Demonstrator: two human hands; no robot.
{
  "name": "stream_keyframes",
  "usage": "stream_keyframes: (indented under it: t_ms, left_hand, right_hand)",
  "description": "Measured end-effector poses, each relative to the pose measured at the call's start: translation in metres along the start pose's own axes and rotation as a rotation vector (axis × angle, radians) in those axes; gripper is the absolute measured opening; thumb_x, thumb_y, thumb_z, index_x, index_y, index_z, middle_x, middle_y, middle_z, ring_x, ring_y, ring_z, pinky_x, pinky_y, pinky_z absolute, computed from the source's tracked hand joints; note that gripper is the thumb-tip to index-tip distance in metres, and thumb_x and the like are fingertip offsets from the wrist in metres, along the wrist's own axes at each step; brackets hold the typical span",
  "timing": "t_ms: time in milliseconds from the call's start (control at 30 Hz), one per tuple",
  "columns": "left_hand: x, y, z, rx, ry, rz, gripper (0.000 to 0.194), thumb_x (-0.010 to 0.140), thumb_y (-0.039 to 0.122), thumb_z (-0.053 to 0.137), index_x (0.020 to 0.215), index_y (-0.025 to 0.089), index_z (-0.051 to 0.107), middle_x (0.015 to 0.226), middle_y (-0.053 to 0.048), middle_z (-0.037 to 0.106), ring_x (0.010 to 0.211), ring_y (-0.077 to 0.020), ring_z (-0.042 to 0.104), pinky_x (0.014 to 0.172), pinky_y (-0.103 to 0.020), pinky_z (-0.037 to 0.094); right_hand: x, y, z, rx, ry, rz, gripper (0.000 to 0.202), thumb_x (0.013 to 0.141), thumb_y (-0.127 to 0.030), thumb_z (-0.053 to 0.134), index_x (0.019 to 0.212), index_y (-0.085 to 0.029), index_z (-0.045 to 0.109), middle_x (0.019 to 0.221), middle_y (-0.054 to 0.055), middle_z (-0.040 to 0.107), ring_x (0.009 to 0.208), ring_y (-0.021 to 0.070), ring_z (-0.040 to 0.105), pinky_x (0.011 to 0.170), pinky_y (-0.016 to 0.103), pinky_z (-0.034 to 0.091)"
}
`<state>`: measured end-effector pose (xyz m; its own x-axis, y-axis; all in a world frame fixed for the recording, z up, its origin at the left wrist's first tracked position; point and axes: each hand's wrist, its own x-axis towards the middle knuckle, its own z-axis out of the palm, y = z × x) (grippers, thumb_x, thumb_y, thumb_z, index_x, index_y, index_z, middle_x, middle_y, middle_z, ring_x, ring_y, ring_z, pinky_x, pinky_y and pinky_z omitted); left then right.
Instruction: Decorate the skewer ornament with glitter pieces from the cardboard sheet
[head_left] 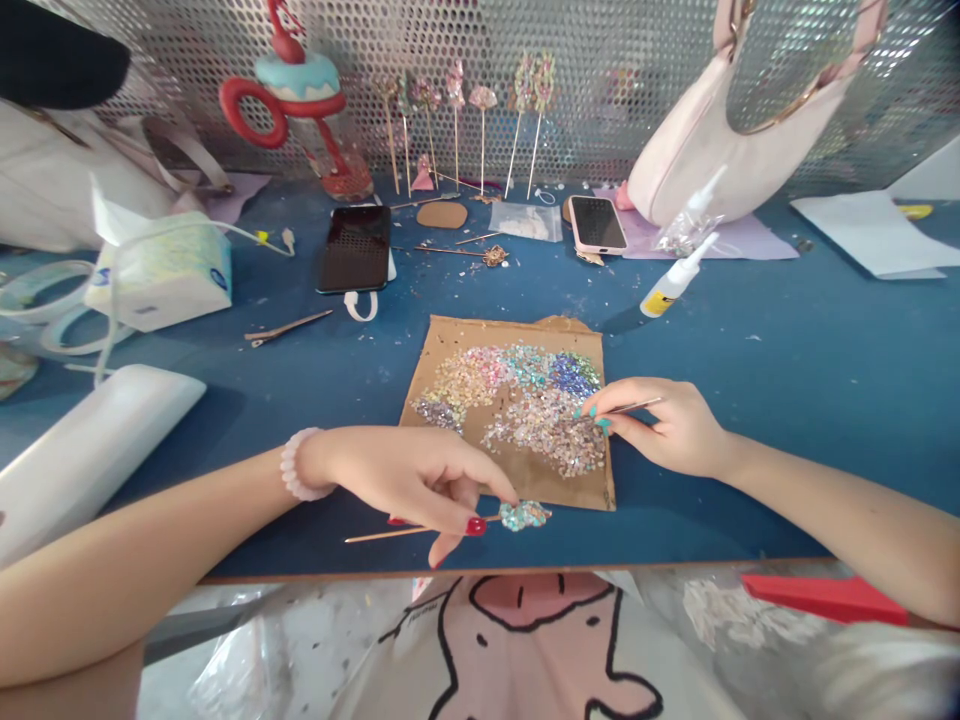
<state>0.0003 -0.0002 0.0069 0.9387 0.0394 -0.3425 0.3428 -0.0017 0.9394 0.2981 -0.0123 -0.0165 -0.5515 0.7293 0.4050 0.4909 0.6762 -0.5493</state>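
Observation:
My left hand (427, 480), with a beaded bracelet at the wrist, pinches a thin wooden stick (382, 536). At the stick's right end is a small piece covered in blue-green sequins (525, 515), just past the near edge of a cardboard sheet (495, 480). My right hand (660, 425) holds a slim pointed tool (636, 405), its tip down at the right side of the cardboard. Sequins lie there in patches: yellow and pink (472, 375), teal (527, 366), dark blue (574, 374), and a pale pile (559, 430) beside my right fingertips.
A glue bottle (677, 280) stands behind my right hand. Phones (355, 248) (598, 223), a hair clip (289, 328) and a tissue box (165, 275) lie farther back. Several decorated sticks (456, 130) stand against the metal mesh. A white bag (720, 140) is at the back right.

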Motion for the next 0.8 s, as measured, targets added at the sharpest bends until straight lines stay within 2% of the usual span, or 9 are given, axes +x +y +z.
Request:
stream_keyframes:
  t_ms: [233,633,800]
  left_hand:
    - [0.0005,0.0016,0.0002,-0.008,0.001,-0.004,0.038,0.097,0.027,0.048,0.132,0.012,0.05,0.063,-0.004,0.068,0.04,-0.0081,0.041,0.036,-0.015,0.031]
    - [-0.0002,0.0004,0.0002,-0.011,0.0,0.009,0.038,0.098,0.027,0.048,0.132,0.011,0.049,0.062,-0.004,0.069,0.038,-0.0074,0.041,0.036,-0.015,0.032]
    - [-0.0006,-0.0008,0.0009,-0.023,0.012,0.013,0.035,0.097,0.024,0.048,0.131,0.013,0.051,0.061,-0.001,0.068,0.038,-0.0072,0.04,0.035,-0.015,0.031]
  right_hand:
    - [0.0002,-0.0009,0.0009,0.008,0.013,-0.025,0.014,0.087,-0.014,0.055,0.087,-0.024,0.065,0.085,-0.001,0.077,0.067,0.0093,0.072,0.066,0.015,0.059]
    - [-0.0003,-0.0003,0.001,0.019,-0.002,0.016,0.013,0.087,-0.018,0.056,0.085,-0.024,0.067,0.085,0.0,0.077,0.062,0.0098,0.071,0.062,0.017,0.059]
    - [-0.0006,0.0,0.0008,0.041,0.002,0.024,0.015,0.088,-0.018,0.054,0.087,-0.024,0.067,0.087,0.0,0.077,0.058,0.0088,0.069,0.058,0.017,0.059]
